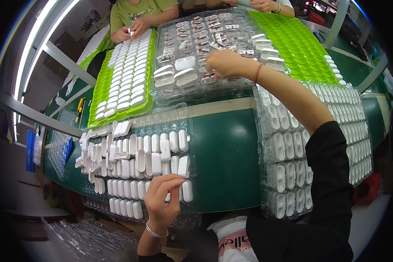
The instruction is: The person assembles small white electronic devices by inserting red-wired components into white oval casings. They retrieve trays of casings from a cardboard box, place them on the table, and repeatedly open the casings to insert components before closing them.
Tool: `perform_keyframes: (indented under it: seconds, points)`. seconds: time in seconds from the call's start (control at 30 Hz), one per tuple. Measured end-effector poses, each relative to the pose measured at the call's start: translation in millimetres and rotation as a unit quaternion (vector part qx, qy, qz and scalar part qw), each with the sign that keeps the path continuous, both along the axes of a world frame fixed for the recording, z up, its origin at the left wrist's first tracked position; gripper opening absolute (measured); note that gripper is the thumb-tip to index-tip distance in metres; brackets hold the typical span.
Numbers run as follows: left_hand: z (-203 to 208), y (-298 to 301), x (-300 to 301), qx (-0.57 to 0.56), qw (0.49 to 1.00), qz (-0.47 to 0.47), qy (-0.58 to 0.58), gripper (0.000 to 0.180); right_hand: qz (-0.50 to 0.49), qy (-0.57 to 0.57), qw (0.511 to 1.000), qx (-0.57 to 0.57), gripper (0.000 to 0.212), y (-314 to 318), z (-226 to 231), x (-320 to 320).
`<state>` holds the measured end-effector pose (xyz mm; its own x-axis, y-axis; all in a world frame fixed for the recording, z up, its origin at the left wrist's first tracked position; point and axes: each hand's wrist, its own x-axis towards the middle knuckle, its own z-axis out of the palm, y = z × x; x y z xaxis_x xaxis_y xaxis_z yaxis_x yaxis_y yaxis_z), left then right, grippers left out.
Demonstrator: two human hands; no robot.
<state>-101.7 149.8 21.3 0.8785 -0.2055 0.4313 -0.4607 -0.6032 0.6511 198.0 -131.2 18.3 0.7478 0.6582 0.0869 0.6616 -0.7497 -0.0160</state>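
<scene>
My left hand (162, 200) is closed in a pinch at the near right edge of a clear tray full of white plastic shells. Its fingertips meet the lower end of a tilted white case shell (184, 167). Stretched far forward, my right hand (227, 64) bends its fingers down into a clear compartment tray (244, 88). Small parts with red and dark bits (218, 38) fill that tray's pockets. What the right fingers hold is hidden. Just left of them, a closed white case (185, 63) and open white cases (186, 77) lie on the tray.
A green tray (98, 98) with rows of white shells stands at the far left, another green tray (288, 48) at the far right. Stacked clear trays (270, 174) of white parts lie beneath my right arm. Across the table (225, 161), two people's hands (139, 27) are at work.
</scene>
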Motion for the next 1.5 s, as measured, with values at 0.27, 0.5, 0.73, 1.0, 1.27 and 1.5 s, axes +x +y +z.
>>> perform_keyframes:
  seconds: [0.27,0.5,0.73,1.0,1.27,1.5]
  points:
    - [1,1,2,-0.023,0.999,-0.026,0.010,0.016,-0.007,-0.071,0.987,0.146,0.007,-16,2,-4]
    - [11,-33,49,-0.163,0.984,-0.058,0.049,0.023,-0.013,0.434,0.671,0.601,0.012,-6,29,-134]
    - [21,-86,60,-0.344,0.905,-0.106,0.225,0.028,0.149,-0.193,0.887,0.392,0.020,-4,10,-209]
    - [5,-82,52,-0.388,0.885,-0.115,0.232,0.031,0.215,-0.194,0.877,0.383,0.032,-6,0,-216]
    - [4,-75,44,-0.387,0.892,-0.101,0.210,0.033,0.079,0.250,0.792,0.551,0.027,-9,14,-216]
    - [-3,-72,50,0.087,0.936,-0.079,-0.331,0.033,-0.011,0.519,0.577,0.630,0.037,-7,19,-230]
